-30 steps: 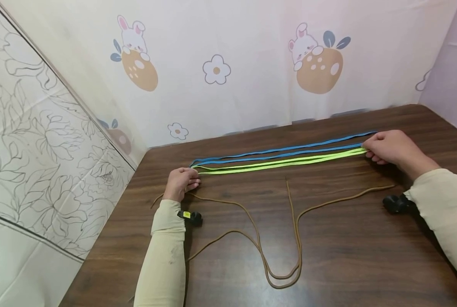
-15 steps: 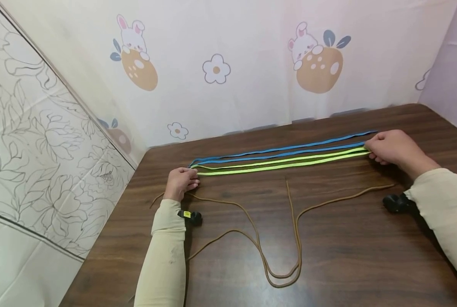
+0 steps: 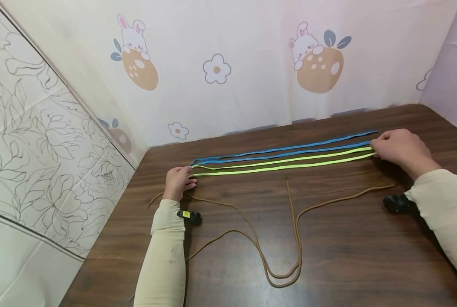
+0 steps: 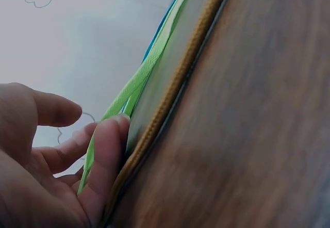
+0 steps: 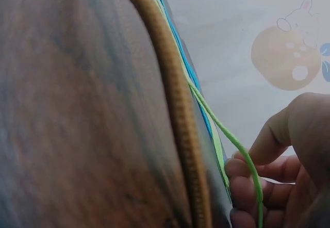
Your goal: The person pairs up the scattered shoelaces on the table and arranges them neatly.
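Note:
A yellow-green shoelace (image 3: pixel 282 164) stretches across the table, doubled into two strands. At its left end my left hand (image 3: pixel 177 183) holds it; in the left wrist view the lace (image 4: pixel 136 81) runs between the fingers, with the thumb held apart. My right hand (image 3: pixel 401 149) grips the other end with curled fingers, and one strand (image 5: pixel 229 132) hangs over them in the right wrist view. Just behind lies a blue shoelace (image 3: pixel 290 150), also doubled, its nearer strand reaching close to the right fingertips. The fingers partly hide the green lace's ends.
A brown round cord (image 3: pixel 297 238) lies in a loose U-shaped loop nearer the front, with ends spreading to both sides. One part passes by the left wrist. The brown wooden table (image 3: pixel 366 256) meets a patterned curtain (image 3: pixel 251 94) at the back.
My right hand has shifted slightly right, and the green strands near it now lie farther apart. The left hand has drawn a little leftward. The blue lace stays almost in place.

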